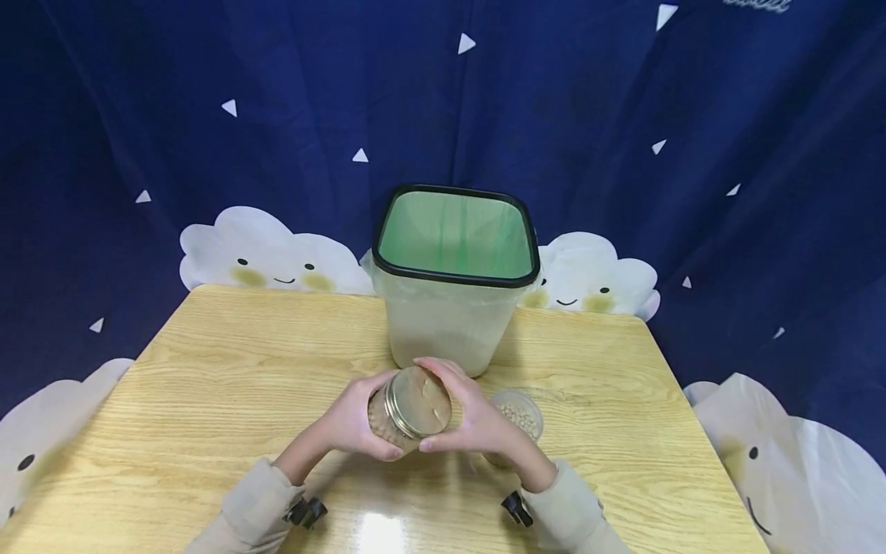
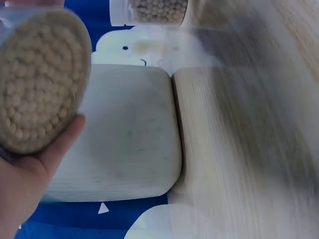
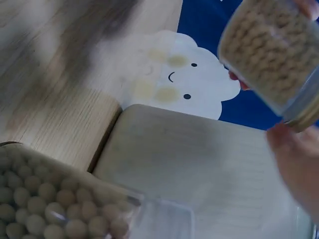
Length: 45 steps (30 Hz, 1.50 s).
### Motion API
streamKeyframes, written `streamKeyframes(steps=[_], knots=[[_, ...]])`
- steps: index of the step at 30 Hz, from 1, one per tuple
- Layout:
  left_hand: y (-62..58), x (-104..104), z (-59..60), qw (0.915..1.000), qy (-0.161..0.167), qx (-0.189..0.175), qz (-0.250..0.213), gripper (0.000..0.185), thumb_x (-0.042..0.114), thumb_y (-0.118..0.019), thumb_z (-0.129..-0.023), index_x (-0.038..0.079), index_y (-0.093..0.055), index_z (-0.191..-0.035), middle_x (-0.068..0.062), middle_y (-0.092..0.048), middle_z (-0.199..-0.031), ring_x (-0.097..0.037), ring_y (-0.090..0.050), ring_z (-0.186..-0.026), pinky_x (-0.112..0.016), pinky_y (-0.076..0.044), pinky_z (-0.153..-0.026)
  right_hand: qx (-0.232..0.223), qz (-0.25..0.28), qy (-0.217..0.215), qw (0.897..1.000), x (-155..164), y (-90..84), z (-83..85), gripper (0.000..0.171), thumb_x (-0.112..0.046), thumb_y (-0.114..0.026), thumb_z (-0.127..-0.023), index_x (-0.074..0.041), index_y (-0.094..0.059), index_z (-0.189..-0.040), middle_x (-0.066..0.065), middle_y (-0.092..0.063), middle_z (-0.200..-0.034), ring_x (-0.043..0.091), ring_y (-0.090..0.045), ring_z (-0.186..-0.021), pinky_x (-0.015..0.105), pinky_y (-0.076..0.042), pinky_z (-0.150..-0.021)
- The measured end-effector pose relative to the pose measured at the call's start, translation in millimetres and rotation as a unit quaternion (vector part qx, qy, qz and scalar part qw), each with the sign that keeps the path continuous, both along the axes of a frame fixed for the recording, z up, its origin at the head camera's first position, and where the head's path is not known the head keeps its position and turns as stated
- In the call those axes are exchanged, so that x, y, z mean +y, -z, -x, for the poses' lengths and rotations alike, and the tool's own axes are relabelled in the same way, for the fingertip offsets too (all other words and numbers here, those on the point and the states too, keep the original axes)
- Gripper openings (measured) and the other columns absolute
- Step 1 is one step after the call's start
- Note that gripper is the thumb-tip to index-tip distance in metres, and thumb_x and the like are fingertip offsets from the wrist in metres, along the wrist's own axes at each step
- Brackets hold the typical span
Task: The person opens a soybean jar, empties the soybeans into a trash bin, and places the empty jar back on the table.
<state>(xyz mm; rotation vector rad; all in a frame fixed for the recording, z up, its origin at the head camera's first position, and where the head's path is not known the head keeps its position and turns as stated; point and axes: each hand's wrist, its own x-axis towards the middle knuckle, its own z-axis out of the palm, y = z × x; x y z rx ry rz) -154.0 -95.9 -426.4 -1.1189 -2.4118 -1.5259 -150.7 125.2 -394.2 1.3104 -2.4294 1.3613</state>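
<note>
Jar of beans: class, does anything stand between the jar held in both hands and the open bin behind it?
Nothing visible does. The left hand and right hand hold the jar of beans just in front of the bin; the small open bean container sits off to the right.

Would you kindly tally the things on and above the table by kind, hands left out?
Jars of beans: 2, one with a metal lid held in both hands above the table, one open jar standing on the table by the right wrist.
Bins: 1, the green-lined bin at the table's far edge.
Total: 3
</note>
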Motion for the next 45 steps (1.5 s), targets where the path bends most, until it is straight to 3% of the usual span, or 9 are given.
streamKeyframes(steps=[5,9,17,25,29,33,35,38,45], knots=[[-2.1,0.4,-3.0,0.9966,-0.066,0.008,0.049,0.09,0.03,-0.085,-0.044,0.007,-0.05,-0.124,0.002,-0.061,-0.104,-0.013,-0.058,-0.089,-0.033,-0.05,-0.076,0.018,-0.08,0.141,0.987,-5.0,0.9,-6.9,0.096,-0.047,-0.081,-0.056,-0.003,-0.042,-0.132,0.008,-0.048,-0.126,0.021,-0.043,-0.115,0.044,-0.041,-0.092],[-1.8,1.0,-3.1,0.9958,-0.068,0.017,0.059,0.089,0.032,-0.085,-0.045,0.009,-0.05,-0.124,0.003,-0.06,-0.105,-0.013,-0.057,-0.088,-0.032,-0.05,-0.073,0.022,-0.109,0.174,0.979,-11.2,-2.7,-10.0,0.088,-0.053,-0.079,-0.056,-0.005,-0.049,-0.124,0.004,-0.052,-0.119,0.018,-0.045,-0.11,0.04,-0.043,-0.089],[1.9,0.2,-0.9,0.9988,-0.025,0.01,0.041,0.085,0.029,-0.086,-0.046,0.011,-0.051,-0.122,0.003,-0.061,-0.103,-0.012,-0.057,-0.088,-0.03,-0.049,-0.075,0.03,-0.099,0.107,0.989,-6.1,-8.3,-4.9,0.093,-0.041,-0.085,-0.053,-0.005,-0.045,-0.129,0.005,-0.051,-0.123,0.016,-0.044,-0.113,0.037,-0.042,-0.092],[5.4,-1.5,3.7,0.9948,0.093,-0.036,-0.021,0.083,0.02,-0.084,-0.047,0.006,-0.051,-0.121,-0.003,-0.062,-0.102,-0.015,-0.058,-0.09,-0.032,-0.049,-0.079,0.024,-0.057,-0.041,0.997,4.9,-10.3,5.2,0.097,-0.026,-0.088,-0.052,-0.005,-0.04,-0.134,0.006,-0.046,-0.132,0.019,-0.041,-0.12,0.036,-0.036,-0.099],[6.1,-1.7,2.1,0.9982,0.05,-0.034,-0.005,0.084,0.022,-0.085,-0.047,0.009,-0.051,-0.123,0.001,-0.062,-0.102,-0.013,-0.058,-0.089,-0.031,-0.049,-0.077,0.004,-0.088,0.04,0.995,1.4,-10.0,-2.4,0.098,-0.037,-0.086,-0.055,-0.006,-0.039,-0.134,0.006,-0.042,-0.134,0.019,-0.04,-0.121,0.039,-0.036,-0.099],[4.9,-2.6,-0.7,0.9996,-0.018,-0.01,0.019,0.087,0.026,-0.086,-0.045,0.009,-0.051,-0.124,0.003,-0.061,-0.102,-0.012,-0.057,-0.088,-0.031,-0.049,-0.076,-0.011,-0.115,0.157,0.981,-8.6,-7.7,-12.2,0.093,-0.05,-0.081,-0.056,-0.005,-0.044,-0.128,0.007,-0.046,-0.125,0.02,-0.043,-0.114,0.04,-0.04,-0.093],[4.7,-2.8,-1.2,0.9993,-0.029,-0.002,0.022,0.087,0.027,-0.086,-0.046,0.008,-0.051,-0.123,0.003,-0.061,-0.102,-0.012,-0.058,-0.087,-0.031,-0.05,-0.075,-0.009,-0.115,0.18,0.977,-12.7,-6.8,-14.6,0.088,-0.052,-0.079,-0.058,-0.004,-0.048,-0.124,0.007,-0.049,-0.12,0.02,-0.044,-0.111,0.04,-0.042,-0.091],[5.9,-3.2,-0.8,0.9997,-0.018,-0.002,0.017,0.086,0.027,-0.086,-0.047,0.009,-0.051,-0.123,0.003,-0.061,-0.102,-0.012,-0.058,-0.087,-0.031,-0.05,-0.075,-0.002,-0.103,0.166,0.981,-14.3,-6.3,-14.6,0.085,-0.048,-0.08,-0.058,-0.003,-0.049,-0.124,0.006,-0.049,-0.119,0.019,-0.044,-0.11,0.039,-0.042,-0.089],[6.9,-6.0,-1.5,0.9999,0.008,-0.008,0.01,0.087,0.026,-0.085,-0.048,0.009,-0.049,-0.125,0.002,-0.061,-0.104,-0.013,-0.057,-0.089,-0.032,-0.049,-0.077,-0.004,-0.052,0.054,0.997,-4.4,-8.5,-7.7,0.092,-0.028,-0.085,-0.055,-0.006,-0.042,-0.132,0.007,-0.044,-0.132,0.02,-0.04,-0.121,0.041,-0.038,-0.097]])
